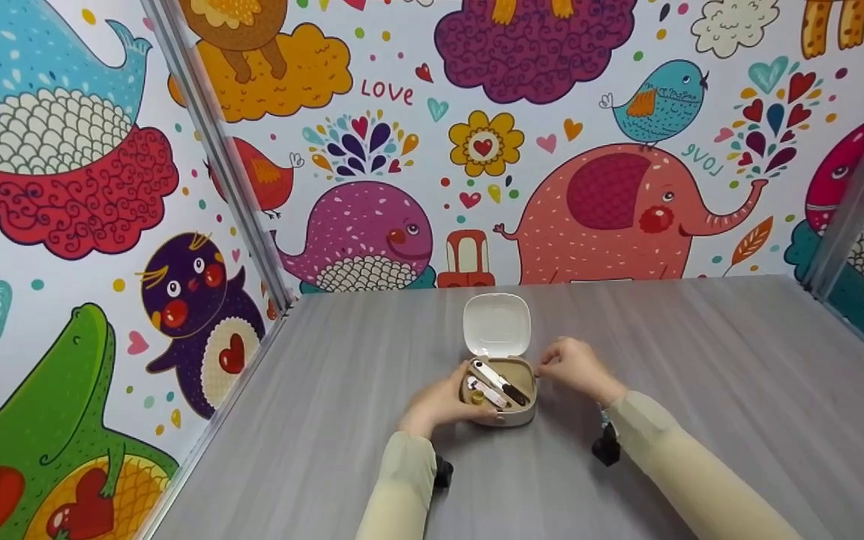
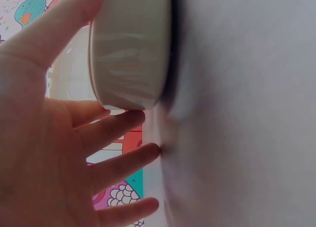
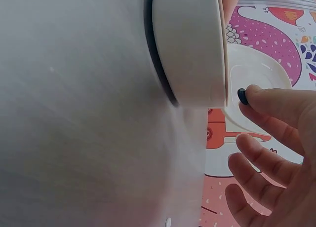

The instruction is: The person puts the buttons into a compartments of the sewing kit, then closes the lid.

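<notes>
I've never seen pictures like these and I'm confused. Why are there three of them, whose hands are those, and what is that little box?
All three pictures show the same moment. A person wears three cameras: one on the head and one on each wrist. There is no machine here, just two bare hands.

The big picture is from the head, looking down at a grey table with cartoon-animal walls around it. On the table sits a small beige box with its white lid flipped open. Inside lie a few small things, too small to name for certain.

The left hand holds the box by its side; its wrist camera shows the thumb and fingers around the box from very close. The right hand is beside the box, and its wrist camera shows a fingertip touching a small dark piece at the lid.
</notes>
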`<state>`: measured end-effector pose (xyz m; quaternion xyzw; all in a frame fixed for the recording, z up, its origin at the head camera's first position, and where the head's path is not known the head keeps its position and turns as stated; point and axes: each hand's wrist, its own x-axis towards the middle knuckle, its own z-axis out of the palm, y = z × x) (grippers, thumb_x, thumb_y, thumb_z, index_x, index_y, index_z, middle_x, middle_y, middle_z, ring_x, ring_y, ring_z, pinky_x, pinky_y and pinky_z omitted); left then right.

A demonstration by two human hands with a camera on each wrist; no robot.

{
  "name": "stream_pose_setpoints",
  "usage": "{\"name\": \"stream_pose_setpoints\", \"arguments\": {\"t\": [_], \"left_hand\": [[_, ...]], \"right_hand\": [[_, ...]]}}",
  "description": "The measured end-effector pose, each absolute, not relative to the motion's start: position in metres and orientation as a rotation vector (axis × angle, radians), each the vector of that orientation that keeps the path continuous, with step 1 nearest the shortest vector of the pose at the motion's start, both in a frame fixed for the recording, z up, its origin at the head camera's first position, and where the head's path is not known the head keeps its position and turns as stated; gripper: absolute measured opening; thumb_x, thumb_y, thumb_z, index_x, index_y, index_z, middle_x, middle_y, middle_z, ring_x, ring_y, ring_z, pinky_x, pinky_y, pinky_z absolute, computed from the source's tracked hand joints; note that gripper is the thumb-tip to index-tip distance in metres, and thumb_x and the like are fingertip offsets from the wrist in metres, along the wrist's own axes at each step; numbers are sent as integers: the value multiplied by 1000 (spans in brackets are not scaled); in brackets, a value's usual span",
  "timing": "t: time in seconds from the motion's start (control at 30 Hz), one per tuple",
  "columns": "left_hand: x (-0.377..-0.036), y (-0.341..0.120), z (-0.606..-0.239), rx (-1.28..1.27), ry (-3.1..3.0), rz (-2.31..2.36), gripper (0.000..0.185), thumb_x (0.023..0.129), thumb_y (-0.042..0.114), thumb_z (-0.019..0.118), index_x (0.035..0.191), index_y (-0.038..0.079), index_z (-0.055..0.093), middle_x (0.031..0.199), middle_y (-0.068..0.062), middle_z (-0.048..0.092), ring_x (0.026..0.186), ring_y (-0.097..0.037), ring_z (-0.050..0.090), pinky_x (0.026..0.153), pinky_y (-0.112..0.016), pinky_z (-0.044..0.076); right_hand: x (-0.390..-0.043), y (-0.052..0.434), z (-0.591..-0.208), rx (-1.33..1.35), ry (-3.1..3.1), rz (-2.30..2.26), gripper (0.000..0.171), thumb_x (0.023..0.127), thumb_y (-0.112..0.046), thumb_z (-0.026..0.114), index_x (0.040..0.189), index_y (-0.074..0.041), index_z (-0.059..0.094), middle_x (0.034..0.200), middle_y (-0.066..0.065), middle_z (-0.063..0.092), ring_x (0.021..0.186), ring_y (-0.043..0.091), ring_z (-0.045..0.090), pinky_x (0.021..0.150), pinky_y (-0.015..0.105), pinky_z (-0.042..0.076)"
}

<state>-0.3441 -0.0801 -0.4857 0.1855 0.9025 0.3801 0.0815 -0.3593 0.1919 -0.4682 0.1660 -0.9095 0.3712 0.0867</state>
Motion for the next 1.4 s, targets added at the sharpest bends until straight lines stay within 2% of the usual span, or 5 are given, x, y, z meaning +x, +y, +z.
{"name": "stream_pose_setpoints", "arguments": {"t": [0.13, 0.37, 0.6, 0.93, 1.4], "left_hand": [[-343, -80, -486, 554, 2663, 1175, 111, 84, 34, 93, 169, -4, 33, 159, -31, 55, 142, -49, 58, 119, -62, 46], [-342, -81, -485, 540, 2633, 1219, 112, 84, 32, 94, 170, -3, 32, 162, -30, 52, 143, -48, 56, 120, -62, 45], [-345, -80, -485, 584, 2671, 1172, 109, 84, 32, 93, 169, -2, 35, 159, -30, 55, 139, -49, 60, 117, -62, 47], [-346, -80, -487, 592, 2718, 1113, 108, 85, 35, 93, 168, -3, 36, 156, -31, 57, 136, -49, 62, 115, -61, 50], [-342, -80, -484, 543, 2699, 1135, 111, 84, 37, 94, 170, -2, 35, 156, -28, 59, 135, -46, 63, 115, -59, 50]], "right_hand": [[-359, 191, -470, 508, -2708, 1097, 10, 83, -3, 86, 82, 5, 81, 89, 11, 69, 83, 25, 66, 75, 41, 58], [-360, 188, -471, 524, -2716, 1154, 6, 83, -2, 85, 82, 3, 82, 89, 8, 68, 81, 20, 63, 72, 34, 55], [-361, 188, -473, 592, -2697, 1159, 5, 84, -4, 84, 83, 2, 83, 88, 7, 68, 83, 19, 62, 75, 35, 53], [-361, 188, -480, 700, -2659, 1126, 5, 83, -3, 83, 82, 2, 83, 87, 7, 70, 83, 15, 61, 74, 29, 49], [-362, 181, -487, 661, -2699, 1086, 5, 83, -2, 86, 82, 1, 82, 93, 9, 69, 86, 18, 62, 77, 38, 54]]}}
